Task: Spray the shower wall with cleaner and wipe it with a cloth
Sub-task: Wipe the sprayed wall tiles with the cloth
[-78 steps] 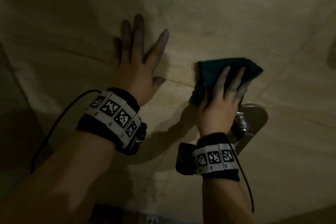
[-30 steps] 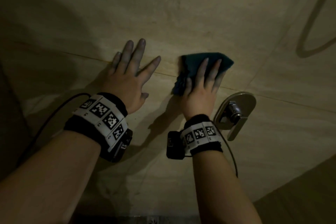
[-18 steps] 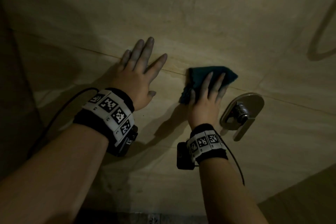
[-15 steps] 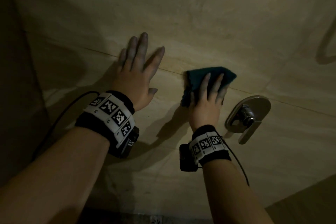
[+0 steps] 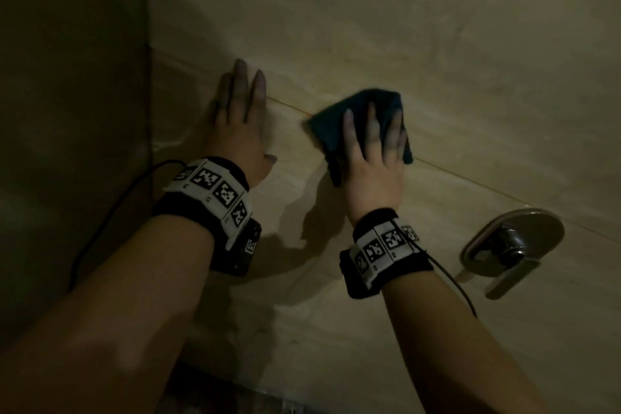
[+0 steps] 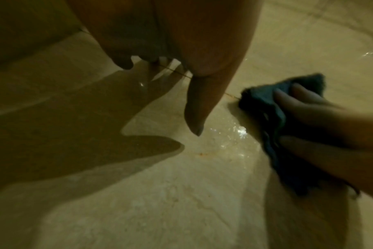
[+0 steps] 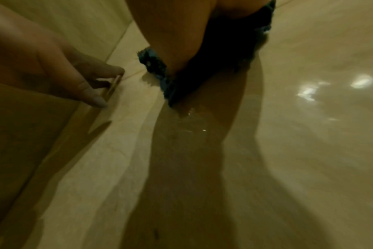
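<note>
- shower wall (image 5: 437,44): beige stone-look tile, smooth, glossy, with wet glints below the right hand's fingers (image 6: 305,101).
- cloth (image 5: 336,131): dark teal, nubbly fabric with frayed edges, matt, under those fingers.
- faucet handle (image 5: 510,245): polished metal, shiny.

You face a tan tiled wall (image 5: 437,27) in a dim shower.

The wall in front of you is pale stone tile with soft cloudy streaks. A thin grout line (image 5: 470,180) runs across it on a slant. On your left it meets a darker side wall (image 5: 67,94) at a corner. Low on your right a shiny metal shower handle (image 5: 510,245) sits on an oval plate on the wall. The light is weak and yellow, and big shadows lie on the lower tiles. Wet spots (image 6: 238,131) sparkle on the tile, and bright patches of light (image 7: 362,83) shine on it too. A dark strip (image 5: 235,397) runs along the bottom; you cannot tell what it is.
</note>
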A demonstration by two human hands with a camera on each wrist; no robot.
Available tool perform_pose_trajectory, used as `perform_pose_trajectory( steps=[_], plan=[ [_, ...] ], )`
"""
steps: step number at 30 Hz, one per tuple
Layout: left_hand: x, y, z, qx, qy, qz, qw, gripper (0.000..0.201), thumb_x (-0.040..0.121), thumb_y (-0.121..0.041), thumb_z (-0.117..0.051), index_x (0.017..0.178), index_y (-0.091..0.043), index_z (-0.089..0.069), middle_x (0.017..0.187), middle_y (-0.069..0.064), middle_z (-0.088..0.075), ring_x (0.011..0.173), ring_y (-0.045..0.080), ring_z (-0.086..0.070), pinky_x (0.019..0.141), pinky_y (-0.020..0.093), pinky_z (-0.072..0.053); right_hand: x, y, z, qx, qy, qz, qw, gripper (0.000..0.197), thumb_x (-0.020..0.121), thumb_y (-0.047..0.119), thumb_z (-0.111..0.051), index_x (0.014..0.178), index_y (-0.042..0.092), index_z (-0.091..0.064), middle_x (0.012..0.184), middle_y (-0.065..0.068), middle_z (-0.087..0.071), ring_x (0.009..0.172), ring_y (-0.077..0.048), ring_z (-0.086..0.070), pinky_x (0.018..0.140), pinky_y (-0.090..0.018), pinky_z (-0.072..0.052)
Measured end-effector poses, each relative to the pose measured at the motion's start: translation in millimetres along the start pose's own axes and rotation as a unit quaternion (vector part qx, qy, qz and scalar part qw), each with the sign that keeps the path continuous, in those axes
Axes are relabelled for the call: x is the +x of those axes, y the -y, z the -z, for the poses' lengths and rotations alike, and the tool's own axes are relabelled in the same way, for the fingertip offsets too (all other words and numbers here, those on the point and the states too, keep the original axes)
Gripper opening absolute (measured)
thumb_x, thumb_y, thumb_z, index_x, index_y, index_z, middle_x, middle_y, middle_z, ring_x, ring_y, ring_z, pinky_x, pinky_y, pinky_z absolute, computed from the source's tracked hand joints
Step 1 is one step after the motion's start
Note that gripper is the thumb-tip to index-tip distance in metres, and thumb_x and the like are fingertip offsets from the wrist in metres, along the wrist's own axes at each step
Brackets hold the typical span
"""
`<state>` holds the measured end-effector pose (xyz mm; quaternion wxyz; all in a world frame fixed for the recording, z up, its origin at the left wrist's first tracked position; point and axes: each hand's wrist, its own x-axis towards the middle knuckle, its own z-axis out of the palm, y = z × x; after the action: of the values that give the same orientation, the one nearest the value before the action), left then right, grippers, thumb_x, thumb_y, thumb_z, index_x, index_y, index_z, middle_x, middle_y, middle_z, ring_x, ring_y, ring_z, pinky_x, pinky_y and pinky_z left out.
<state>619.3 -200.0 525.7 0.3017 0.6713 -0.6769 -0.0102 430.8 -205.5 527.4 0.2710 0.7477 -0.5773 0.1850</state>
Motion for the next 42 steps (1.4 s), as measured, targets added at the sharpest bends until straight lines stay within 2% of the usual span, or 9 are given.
perform_pose_trajectory(
  steps=[2,6,11,16,20,24,30,35,42],
  plan=[
    [-2.0,3.9,-2.4,0.007,0.005,0.026,1.000,0.112,0.081,-0.030,-0.069,0.148,-0.014,0.019,0.156,0.006,0.028,0.146,0.026,0.018,0.121,0.038,0.000,16.5,14.1,9.7,0.008,-0.021,0.035,0.999,0.076,0.094,0.026,-0.050,0.148,0.027,0.004,0.159,-0.006,-0.001,0.139,-0.025,0.019,0.107,-0.036,0.026],
    [-5.2,9.8,-2.4,-0.006,0.018,0.055,0.998,0.111,0.082,-0.029,-0.069,0.149,-0.011,0.017,0.157,0.004,0.026,0.147,0.024,0.014,0.120,0.032,-0.001,31.6,38.4,13.7,-0.001,-0.036,0.073,0.997,0.071,0.091,0.022,-0.054,0.150,0.022,-0.014,0.157,-0.008,-0.016,0.145,-0.037,-0.005,0.110,-0.040,0.018],
    [-6.4,6.5,3.6,-0.014,0.041,0.060,0.997,0.107,0.084,-0.030,-0.066,0.149,-0.012,0.017,0.156,0.005,0.026,0.147,0.025,0.014,0.121,0.036,-0.004,-0.3,33.6,2.0,-0.046,0.127,0.159,0.978,0.067,0.099,0.016,-0.032,0.148,0.028,0.012,0.159,0.000,0.010,0.136,-0.022,0.032,0.107,-0.037,0.024],
    [-5.5,12.0,11.2,0.012,0.079,0.073,0.994,0.104,0.086,-0.030,-0.064,0.149,-0.013,0.017,0.156,0.003,0.028,0.147,0.026,0.015,0.122,0.042,-0.005,-11.6,26.4,-3.5,-0.080,0.186,0.158,0.966,0.067,0.100,0.018,-0.028,0.146,0.030,0.020,0.158,0.003,0.018,0.126,-0.019,0.040,0.105,-0.037,0.026],
    [-4.8,20.9,10.9,0.026,0.094,0.083,0.992,0.100,0.087,-0.028,-0.062,0.149,-0.013,0.015,0.156,0.003,0.026,0.147,0.028,0.014,0.122,0.043,-0.005,8.4,51.5,6.1,-0.055,0.152,0.168,0.972,0.066,0.099,0.016,-0.028,0.148,0.029,0.015,0.158,0.002,0.015,0.141,-0.024,0.028,0.106,-0.036,0.025],
    [-9.7,34.8,9.0,0.034,0.118,0.119,0.985,0.096,0.089,-0.025,-0.061,0.150,-0.013,0.011,0.157,0.003,0.023,0.147,0.028,0.011,0.120,0.042,-0.008,31.2,79.0,11.7,-0.041,0.119,0.176,0.976,0.066,0.097,0.015,-0.029,0.149,0.026,0.011,0.158,0.001,0.014,0.143,-0.026,0.024,0.107,-0.037,0.024],
    [-18.0,41.3,-1.9,-0.024,0.158,0.147,0.976,0.097,0.089,-0.025,-0.061,0.150,-0.014,0.013,0.155,0.000,0.029,0.148,0.024,0.007,0.121,0.035,-0.012,13.8,58.7,4.9,-0.067,0.143,0.181,0.971,0.067,0.099,0.016,-0.027,0.147,0.026,0.017,0.158,0.001,0.015,0.141,-0.025,0.027,0.108,-0.037,0.024],
    [-19.3,45.3,1.0,-0.046,0.167,0.141,0.975,0.095,0.090,-0.026,-0.060,0.150,-0.013,0.012,0.155,0.001,0.029,0.148,0.020,0.005,0.119,0.028,-0.015,3.7,47.4,-0.5,-0.081,0.163,0.190,0.965,0.071,0.099,0.015,-0.030,0.142,0.029,0.024,0.158,0.002,0.015,0.129,-0.018,0.038,0.103,-0.033,0.037],
    [-21.5,50.7,8.8,-0.027,0.185,0.190,0.964,0.095,0.091,-0.033,-0.058,0.150,-0.010,0.012,0.155,0.009,0.029,0.148,0.027,0.010,0.121,0.036,-0.013,48.7,93.5,12.8,-0.090,0.099,0.229,0.964,0.065,0.097,0.019,-0.030,0.149,0.028,0.009,0.159,0.002,0.012,0.143,-0.026,0.022,0.107,-0.037,0.023]
  ],
)
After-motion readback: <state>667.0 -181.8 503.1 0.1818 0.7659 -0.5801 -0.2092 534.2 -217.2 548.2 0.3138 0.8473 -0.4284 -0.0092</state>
